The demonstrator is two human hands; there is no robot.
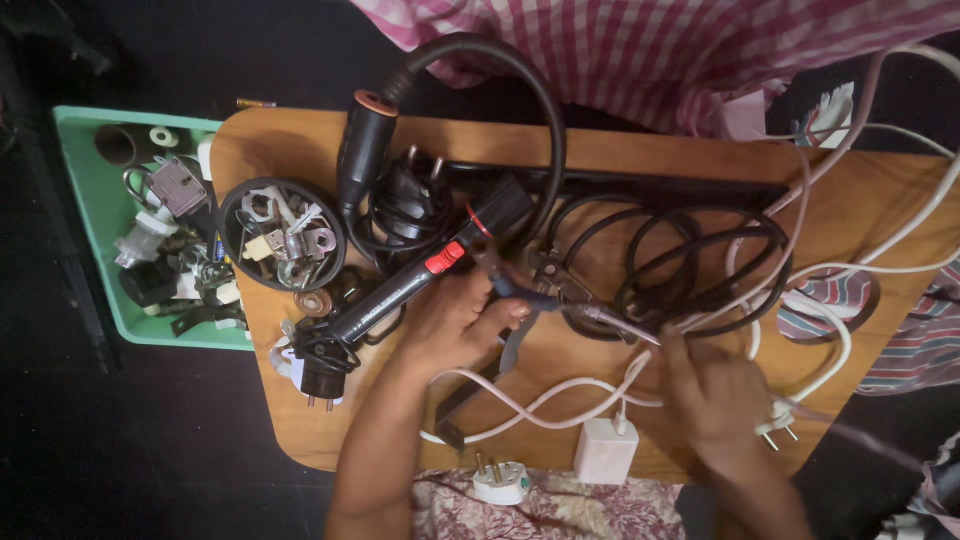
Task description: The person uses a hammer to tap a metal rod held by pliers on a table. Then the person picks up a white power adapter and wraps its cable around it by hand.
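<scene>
Pliers (530, 290) clamped in left hand (455, 325), right hand (715, 395) at 4 o'clock pinching white cable (560, 395); keep cable taut, squeeze gently.

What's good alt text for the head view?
Two bare hands work over a cluttered wooden table: the left hand holds blue-handled pliers, the right hand pinches a thin white cable. Black coiled cords and a green plastic tray lie nearby.

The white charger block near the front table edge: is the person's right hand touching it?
Apart. The head view shows the right hand over the white cable, and a strip of bare wooden table separates it from the white charger block.
</scene>
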